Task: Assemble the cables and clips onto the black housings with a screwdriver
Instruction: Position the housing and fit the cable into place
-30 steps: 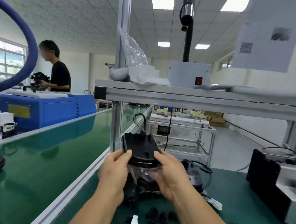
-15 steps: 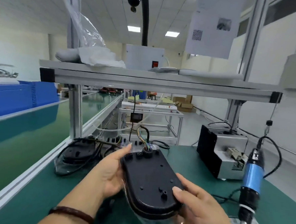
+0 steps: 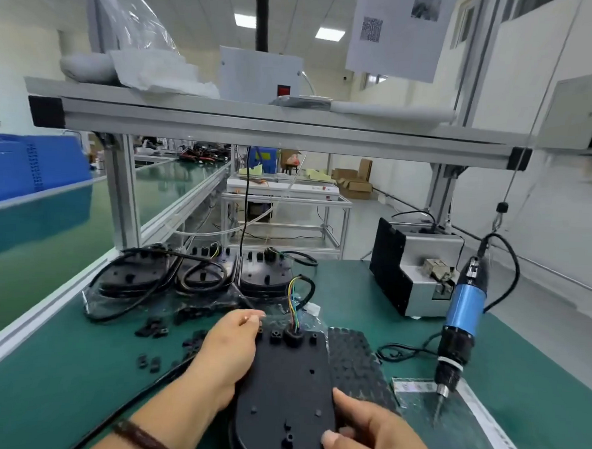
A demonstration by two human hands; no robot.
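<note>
Since last frame housing point(image 3: 288, 378) dropped lower, at worktop point(image 3: 56, 383) front edge, spare housings point(image 3: 264, 277) with cables point(image 3: 169, 253) back left, clips point(image 3: 152, 328) left of centre, left hand point(image 3: 228, 351) grips housing's left side, right hand point(image 3: 373, 431) pinches its near right corner, screwdriver point(image 3: 461, 322) hangs upright near right edge.

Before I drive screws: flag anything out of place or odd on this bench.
Nothing looks damaged. Small black clips lie scattered on the green mat, left of the black housing that the left hand and right hand hold.
</note>
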